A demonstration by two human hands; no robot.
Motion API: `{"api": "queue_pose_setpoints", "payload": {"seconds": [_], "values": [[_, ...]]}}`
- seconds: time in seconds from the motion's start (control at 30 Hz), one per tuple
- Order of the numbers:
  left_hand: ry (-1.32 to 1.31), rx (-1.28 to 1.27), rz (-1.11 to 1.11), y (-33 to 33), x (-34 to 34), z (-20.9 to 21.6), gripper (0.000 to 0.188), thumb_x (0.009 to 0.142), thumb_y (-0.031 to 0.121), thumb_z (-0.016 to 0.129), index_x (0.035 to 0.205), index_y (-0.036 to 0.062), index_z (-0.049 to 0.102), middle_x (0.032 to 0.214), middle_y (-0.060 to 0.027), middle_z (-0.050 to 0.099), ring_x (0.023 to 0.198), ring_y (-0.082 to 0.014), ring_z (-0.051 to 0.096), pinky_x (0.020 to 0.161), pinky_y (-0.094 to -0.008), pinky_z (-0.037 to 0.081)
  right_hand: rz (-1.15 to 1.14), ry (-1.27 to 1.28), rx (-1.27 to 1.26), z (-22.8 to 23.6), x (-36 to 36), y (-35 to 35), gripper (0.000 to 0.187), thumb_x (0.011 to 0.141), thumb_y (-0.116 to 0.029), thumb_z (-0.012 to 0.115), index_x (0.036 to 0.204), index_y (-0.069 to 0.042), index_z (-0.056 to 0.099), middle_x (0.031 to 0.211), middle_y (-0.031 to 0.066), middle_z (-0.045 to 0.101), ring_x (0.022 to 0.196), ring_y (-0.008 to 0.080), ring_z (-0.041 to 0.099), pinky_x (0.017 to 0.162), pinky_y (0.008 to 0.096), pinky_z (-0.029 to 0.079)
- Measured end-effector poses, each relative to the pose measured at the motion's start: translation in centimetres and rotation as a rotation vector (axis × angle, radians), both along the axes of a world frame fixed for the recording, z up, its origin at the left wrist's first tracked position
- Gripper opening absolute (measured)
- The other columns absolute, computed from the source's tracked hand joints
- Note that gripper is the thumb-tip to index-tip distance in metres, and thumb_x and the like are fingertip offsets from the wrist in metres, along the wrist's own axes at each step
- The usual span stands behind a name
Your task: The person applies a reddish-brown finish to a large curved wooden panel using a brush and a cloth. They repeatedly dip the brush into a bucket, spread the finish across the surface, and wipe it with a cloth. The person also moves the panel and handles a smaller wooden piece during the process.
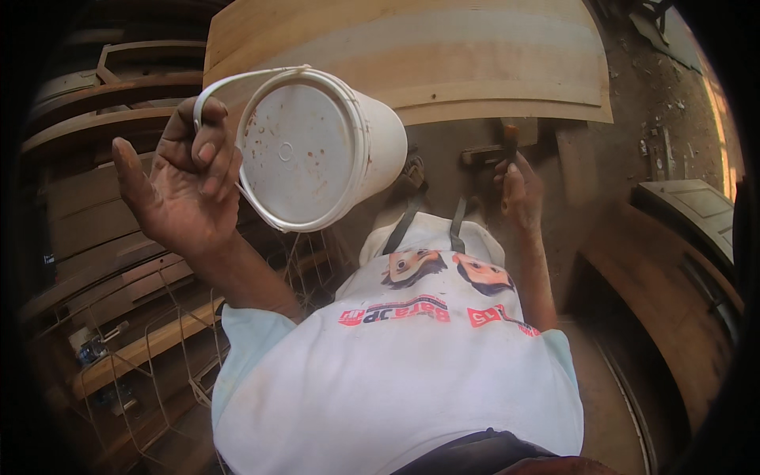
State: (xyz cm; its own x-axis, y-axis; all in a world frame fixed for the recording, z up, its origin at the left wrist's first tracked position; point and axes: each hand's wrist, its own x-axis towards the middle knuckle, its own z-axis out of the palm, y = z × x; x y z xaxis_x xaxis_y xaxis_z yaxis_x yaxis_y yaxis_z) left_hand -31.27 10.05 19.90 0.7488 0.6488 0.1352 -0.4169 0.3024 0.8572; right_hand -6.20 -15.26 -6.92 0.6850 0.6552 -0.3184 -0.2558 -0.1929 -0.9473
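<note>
A white plastic bucket (384,142) hangs in front of my left hand (194,178). Its round lid (297,150) is on and marked with reddish-brown spots. The white bail handle loops over the curled fingers of that hand, while the thumb sticks out to the left. My right hand (522,194), lower and to the right, closes around a short handled tool (511,142) with an orange-brown end. I cannot make out whether the tool is a brush or a scraper. Its lower part is hidden in the fingers.
A large pale wooden panel (412,51) lies ahead, its near edge just beyond the bucket. Stacked boards and frames (119,119) fill the left, above a wire rack (150,364). Brown wooden panels (657,293) lean at the right. Debris lies on the dirt floor (641,95).
</note>
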Motion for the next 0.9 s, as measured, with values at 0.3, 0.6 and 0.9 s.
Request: {"api": "queue_pose_setpoints", "payload": {"seconds": [0.3, 0.6, 0.9], "values": [[0.082, -0.024, -0.079, 12.4, 6.2, -3.4, 0.081, 0.102, 0.056, 0.053, 0.126, -0.0213, 0.050, 0.091, -0.0157, 0.060, 0.059, -0.0104, 0.048, 0.049, -0.0205, 0.039, -0.197, 0.009, 0.010, 0.1, -0.6, 3.3, 0.031, 0.105, -0.014, 0.047, 0.122, 0.002, 0.068, 0.076, 0.0009, 0.061, 0.059, 0.0036, 0.051, 0.062, 0.0206, 0.047], [0.217, -0.070, 0.073, 23.1, 10.6, -9.3, 0.067, 0.102, 0.049, 0.058, 0.124, -0.0144, 0.056, 0.080, -0.0009, 0.057, 0.053, -0.0015, 0.042, 0.048, -0.0162, 0.033, -0.188, 0.033, -0.078, 4.7, -2.2, 10.6, 0.031, 0.105, -0.014, 0.050, 0.126, 0.000, 0.067, 0.078, -0.0011, 0.060, 0.060, 0.0017, 0.049, 0.050, 0.0199, 0.037], [0.771, 1.459, 0.576, 21.1, 8.5, -11.4, 0.096, 0.077, 0.058, 0.083, 0.142, -0.0032, 0.049, 0.141, -0.0260, 0.049, 0.136, -0.0431, 0.041, 0.114, -0.0534, 0.034, -0.012, -0.039, 0.004, 7.1, 0.4, 18.4, 0.034, 0.106, -0.017, 0.048, 0.129, 0.002, 0.065, 0.088, 0.0027, 0.064, 0.077, 0.0089, 0.059, 0.071, 0.0267, 0.050]]}}
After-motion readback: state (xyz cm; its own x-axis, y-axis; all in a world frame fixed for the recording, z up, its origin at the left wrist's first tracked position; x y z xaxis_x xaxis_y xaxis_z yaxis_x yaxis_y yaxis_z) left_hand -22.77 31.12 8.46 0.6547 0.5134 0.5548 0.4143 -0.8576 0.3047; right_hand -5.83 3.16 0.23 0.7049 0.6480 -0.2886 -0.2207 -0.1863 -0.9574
